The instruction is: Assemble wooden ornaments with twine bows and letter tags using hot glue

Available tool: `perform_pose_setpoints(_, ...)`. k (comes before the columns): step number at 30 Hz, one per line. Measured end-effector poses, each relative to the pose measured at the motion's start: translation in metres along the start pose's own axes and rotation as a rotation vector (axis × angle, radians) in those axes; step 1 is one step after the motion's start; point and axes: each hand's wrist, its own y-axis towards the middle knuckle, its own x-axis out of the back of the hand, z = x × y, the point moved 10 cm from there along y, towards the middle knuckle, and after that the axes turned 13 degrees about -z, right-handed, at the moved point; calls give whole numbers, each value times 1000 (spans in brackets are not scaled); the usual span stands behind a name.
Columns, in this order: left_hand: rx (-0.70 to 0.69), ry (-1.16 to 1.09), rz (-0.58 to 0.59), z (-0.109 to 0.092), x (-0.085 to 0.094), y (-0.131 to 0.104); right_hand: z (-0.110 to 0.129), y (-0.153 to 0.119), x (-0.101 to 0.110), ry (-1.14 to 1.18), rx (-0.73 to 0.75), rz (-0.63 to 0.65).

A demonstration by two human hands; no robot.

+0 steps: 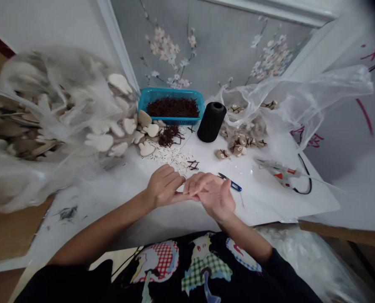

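My left hand (166,185) is closed, its fingers curled and one digit stretched towards my right hand. Whatever it may hold is too small or hidden to make out. Palm up, my right hand (217,197) has its thumb spread and its fingertips touching the left hand; nothing shows on the palm. Just beyond the right hand lies a pair of blue thread snips (234,184). A few dark brown twine bows (193,165) rest beyond both hands, beside a scatter of small white pieces (171,155).
A blue basket (171,120) of brown bows and a black thread cone (211,122) stand at the back. Pale wooden cutouts (100,142) spill from a plastic bag on the left. Finished-looking bow-tied pieces (238,149) and a glue gun (282,170) lie right.
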Motion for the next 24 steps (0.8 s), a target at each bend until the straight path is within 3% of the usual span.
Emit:
perform_pose_setpoints(3, -125, 53, -103, -15, 3, 6, 0, 6, -6, 209, -20, -50)
perform_pose_setpoints(10, -191, -31, -244, -26, 7, 20, 10, 8, -1, 480, -140, -101)
perform_pose_setpoints(18, -190, -15, -90, -29, -20, 12, -5, 9, 19, 530, -204, -234)
perform_pose_setpoints(24, -161, -30, -6, -27, -28, 9, -28, 10, 31, 511, -240, -335)
